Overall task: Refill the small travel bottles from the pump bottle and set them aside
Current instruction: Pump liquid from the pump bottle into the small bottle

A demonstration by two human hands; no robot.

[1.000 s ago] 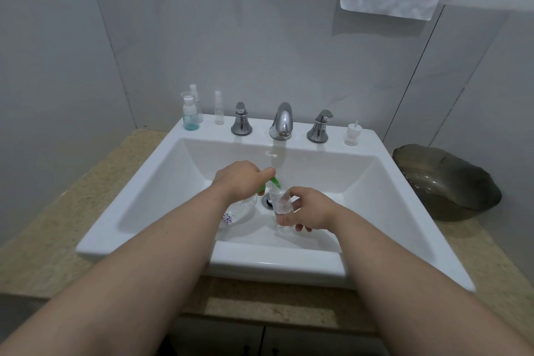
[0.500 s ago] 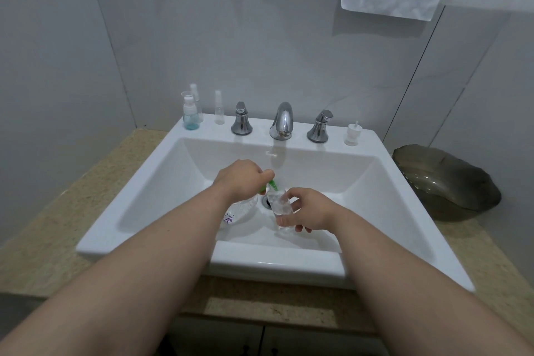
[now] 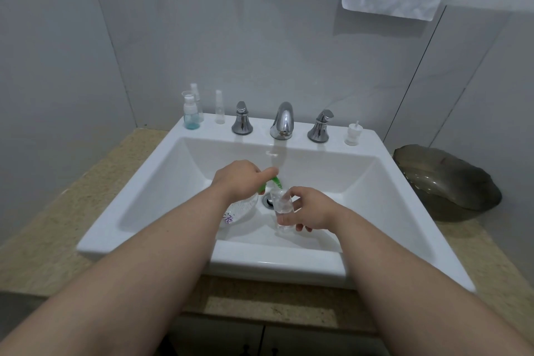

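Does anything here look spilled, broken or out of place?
Nothing looks spilled or broken. One oddity: a loose white pump cap stands alone on the sink ledge, beside the right tap handle, its tube pointing up.

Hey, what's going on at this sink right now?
A person is refilling a travel bottle over the sink. Their left hand grips the pump bottle, one finger on its green head, while the right hand holds a small clear bottle at the nozzle. A bottle with blue liquid stands on the back left ledge; a white spray top sits on the right.
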